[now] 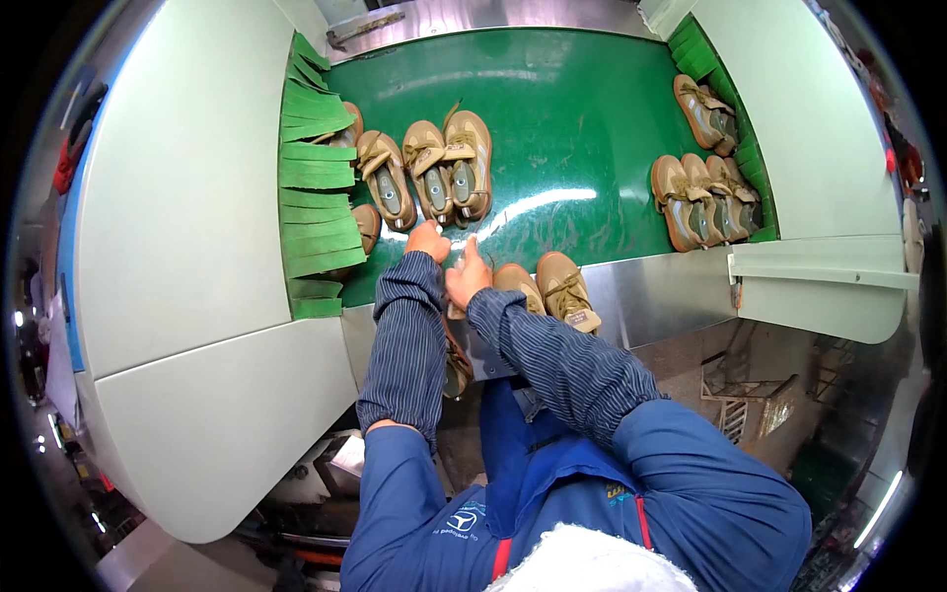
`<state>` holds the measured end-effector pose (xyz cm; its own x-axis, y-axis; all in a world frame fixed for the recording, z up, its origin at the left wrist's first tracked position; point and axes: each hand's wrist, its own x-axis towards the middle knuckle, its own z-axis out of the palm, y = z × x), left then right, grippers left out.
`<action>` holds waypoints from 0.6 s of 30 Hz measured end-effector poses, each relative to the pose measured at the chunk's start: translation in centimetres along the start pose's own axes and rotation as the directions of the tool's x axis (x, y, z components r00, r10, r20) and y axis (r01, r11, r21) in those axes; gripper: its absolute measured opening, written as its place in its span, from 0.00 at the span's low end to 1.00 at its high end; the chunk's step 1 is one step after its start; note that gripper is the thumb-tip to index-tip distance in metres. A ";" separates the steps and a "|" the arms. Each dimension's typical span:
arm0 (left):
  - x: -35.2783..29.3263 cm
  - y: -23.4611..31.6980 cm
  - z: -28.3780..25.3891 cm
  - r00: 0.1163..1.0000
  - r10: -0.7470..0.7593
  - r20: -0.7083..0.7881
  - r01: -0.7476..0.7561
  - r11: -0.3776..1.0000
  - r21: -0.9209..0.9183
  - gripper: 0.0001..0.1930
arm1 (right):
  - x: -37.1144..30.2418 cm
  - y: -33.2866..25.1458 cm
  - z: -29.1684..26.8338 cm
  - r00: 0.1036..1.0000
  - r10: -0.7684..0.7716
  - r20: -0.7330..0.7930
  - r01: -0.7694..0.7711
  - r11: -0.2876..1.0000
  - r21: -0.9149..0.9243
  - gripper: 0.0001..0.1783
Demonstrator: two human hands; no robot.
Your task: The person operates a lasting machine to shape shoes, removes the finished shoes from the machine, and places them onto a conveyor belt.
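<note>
Head-worn fisheye looks steeply down — close over a green conveyor belt (552, 109).

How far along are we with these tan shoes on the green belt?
Already lying on the green belt: a pair of tan shoes mid-belt and a cluster at the right edge. In hand: left hand and right hand sit close together at the belt's near edge, what they grip unclear. Left: two shoes beside the right hand, near the metal lip.
</note>
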<state>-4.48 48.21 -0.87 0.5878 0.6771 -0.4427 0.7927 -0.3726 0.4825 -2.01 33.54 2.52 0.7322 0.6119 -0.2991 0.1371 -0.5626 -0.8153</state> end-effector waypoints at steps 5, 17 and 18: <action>0.5 -2.0 0.0 0.999 -0.036 0.024 0.036 0.999 0.001 0.25 | 0.3 -1.3 -4.6 0.924 0.161 0.346 -0.228 0.960 0.163 0.47; -0.2 0.1 -1.9 1.000 0.008 0.015 -0.010 0.986 0.165 0.21 | -0.7 1.6 -3.6 0.983 -0.045 0.176 0.062 0.994 -0.091 0.46; 0.0 0.2 -2.0 1.000 0.022 0.006 -0.022 0.983 0.184 0.20 | -0.9 2.0 -2.9 0.988 -0.062 0.141 0.070 0.996 -0.052 0.46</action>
<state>-4.68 49.39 0.71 0.6057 0.6653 -0.4365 0.7956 -0.4980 0.3449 -0.44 30.27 2.64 0.6207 0.7178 -0.3154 0.2218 -0.5466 -0.8075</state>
